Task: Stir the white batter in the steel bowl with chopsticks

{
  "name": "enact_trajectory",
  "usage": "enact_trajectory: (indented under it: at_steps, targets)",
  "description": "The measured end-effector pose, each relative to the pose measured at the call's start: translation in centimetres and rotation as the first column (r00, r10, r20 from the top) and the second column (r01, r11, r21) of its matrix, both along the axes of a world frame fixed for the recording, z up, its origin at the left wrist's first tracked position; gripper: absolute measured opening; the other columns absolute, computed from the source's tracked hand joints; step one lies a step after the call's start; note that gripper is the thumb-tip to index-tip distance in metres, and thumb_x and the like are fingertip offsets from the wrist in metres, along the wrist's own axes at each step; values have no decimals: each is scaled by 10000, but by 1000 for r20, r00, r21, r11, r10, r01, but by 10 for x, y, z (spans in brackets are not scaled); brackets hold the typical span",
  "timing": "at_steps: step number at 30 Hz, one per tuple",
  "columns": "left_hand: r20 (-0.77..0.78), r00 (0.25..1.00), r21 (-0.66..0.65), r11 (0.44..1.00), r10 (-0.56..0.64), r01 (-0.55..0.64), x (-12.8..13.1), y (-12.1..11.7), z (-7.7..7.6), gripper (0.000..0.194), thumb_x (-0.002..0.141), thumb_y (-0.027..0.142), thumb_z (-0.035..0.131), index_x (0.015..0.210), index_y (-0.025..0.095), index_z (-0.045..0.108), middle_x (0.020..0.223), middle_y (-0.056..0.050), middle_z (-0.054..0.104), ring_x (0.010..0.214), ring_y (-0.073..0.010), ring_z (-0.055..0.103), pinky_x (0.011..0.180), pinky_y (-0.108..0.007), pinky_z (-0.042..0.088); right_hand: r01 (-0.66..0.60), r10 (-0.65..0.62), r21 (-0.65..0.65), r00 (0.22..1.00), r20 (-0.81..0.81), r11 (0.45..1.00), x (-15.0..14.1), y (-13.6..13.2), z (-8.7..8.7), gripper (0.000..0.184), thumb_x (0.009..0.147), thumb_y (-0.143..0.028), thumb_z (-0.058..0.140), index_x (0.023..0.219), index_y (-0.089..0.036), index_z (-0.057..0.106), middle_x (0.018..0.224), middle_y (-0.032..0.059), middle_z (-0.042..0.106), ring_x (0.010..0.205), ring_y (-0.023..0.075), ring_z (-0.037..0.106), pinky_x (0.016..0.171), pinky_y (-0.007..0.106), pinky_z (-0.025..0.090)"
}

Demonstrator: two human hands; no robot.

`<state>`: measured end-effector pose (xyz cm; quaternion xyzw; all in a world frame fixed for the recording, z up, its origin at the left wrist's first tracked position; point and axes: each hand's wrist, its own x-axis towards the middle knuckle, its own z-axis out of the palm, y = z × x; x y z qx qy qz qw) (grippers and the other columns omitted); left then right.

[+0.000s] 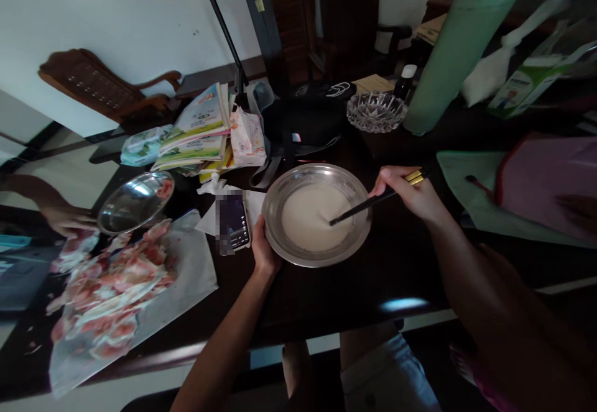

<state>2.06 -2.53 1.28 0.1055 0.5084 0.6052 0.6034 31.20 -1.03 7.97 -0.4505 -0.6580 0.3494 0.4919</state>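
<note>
A wide metal bowl [275, 238] stands on the dark table, partly filled with a milky, off-white liquid [308, 219]. My left hand [264, 247] grips the bowl's left rim. Black chopsticks with gold-banded ends [364, 206] are held in my right hand [401, 188], to the right of the bowl. Their tips dip into the liquid near its middle, where the surface is rippled. Just left of my left hand lies a phone [233, 222] with its screen lit, on white paper.
At the left, pinkish-white peel-like pieces [121, 281] lie on a plastic sheet [196, 256]. Another person's hand [69, 219] is beside a second metal bowl [135, 204]. Behind stand booklets [196, 132], a glass dish [375, 114] and a tall green flask [457, 58]. A pink cloth-like item [550, 182] lies right.
</note>
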Motion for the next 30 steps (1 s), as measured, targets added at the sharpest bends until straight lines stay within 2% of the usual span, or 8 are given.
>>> enact_trajectory:
  at_steps: [4, 6, 11, 15, 19, 24, 27, 30]
  targets:
    - [-8, 1000, 21, 1000, -2, 2, -1, 0, -4, 330, 868, 471, 582, 820, 182, 734, 779, -39, 785, 1023, -275, 765, 968, -387, 592, -208, 208, -10, 973, 96, 978, -12, 0, -9, 408, 938, -560, 629, 739, -229, 759, 768, 42, 761, 738, 199, 715, 691, 327, 540]
    - [-9, 1000, 28, 1000, -6, 6, -1, 0, -5, 340, 863, 487, 586, 831, 183, 736, 790, -40, 788, 1028, -276, 765, 969, -385, 591, -254, 246, 30, 956, 161, 967, -18, 2, -15, 322, 924, -514, 669, 807, -234, 775, 825, 47, 776, 782, 205, 716, 716, 337, 543]
    - [-4, 999, -51, 998, 36, -36, 2, 0, -2, 357, 883, 483, 544, 832, 184, 732, 758, -40, 783, 1006, -274, 771, 955, -388, 601, -90, 63, 122, 977, 204, 988, -15, 4, -15, 328, 948, -506, 644, 796, -238, 757, 780, 39, 754, 744, 196, 684, 692, 337, 504]
    - [-14, 1000, -41, 999, 10, -11, 1, 0, -2, 376, 887, 504, 529, 825, 193, 730, 774, -46, 785, 1030, -283, 765, 961, -400, 603, 68, -71, 89, 997, 31, 994, -2, 0, -3, 482, 957, -589, 588, 652, -230, 694, 665, 31, 703, 692, 199, 684, 713, 349, 512]
    - [-40, 999, -12, 1000, -6, 5, -1, 1, -6, 388, 880, 524, 538, 832, 190, 730, 799, -64, 786, 1116, -307, 736, 984, -416, 597, -25, 24, -22, 999, -37, 999, 0, -4, 2, 530, 950, -608, 586, 596, -223, 673, 615, 25, 686, 647, 196, 689, 676, 336, 516]
    - [-48, 998, 5, 999, -38, 39, -3, 1, -9, 407, 860, 556, 557, 893, 191, 735, 884, -81, 801, 1153, -319, 722, 992, -436, 594, -213, 209, 16, 968, 137, 977, -18, 1, -10, 405, 922, -563, 646, 736, -223, 763, 757, 41, 750, 709, 191, 687, 656, 319, 508]
    - [-33, 999, -2, 999, -38, 38, -2, 1, -8, 400, 876, 542, 553, 902, 188, 738, 889, -76, 804, 1141, -315, 728, 998, -435, 592, -168, 145, 94, 966, 213, 981, -23, 5, -18, 327, 936, -508, 652, 790, -241, 771, 759, 36, 752, 742, 196, 681, 694, 335, 507]
    - [-7, 1000, -25, 1000, -7, 6, 0, 1, -5, 392, 914, 500, 519, 895, 179, 742, 877, -73, 805, 1133, -298, 733, 1011, -421, 586, -30, -4, 163, 979, 205, 986, -17, 7, -19, 353, 938, -524, 647, 748, -243, 747, 734, 37, 741, 730, 204, 667, 698, 351, 492]
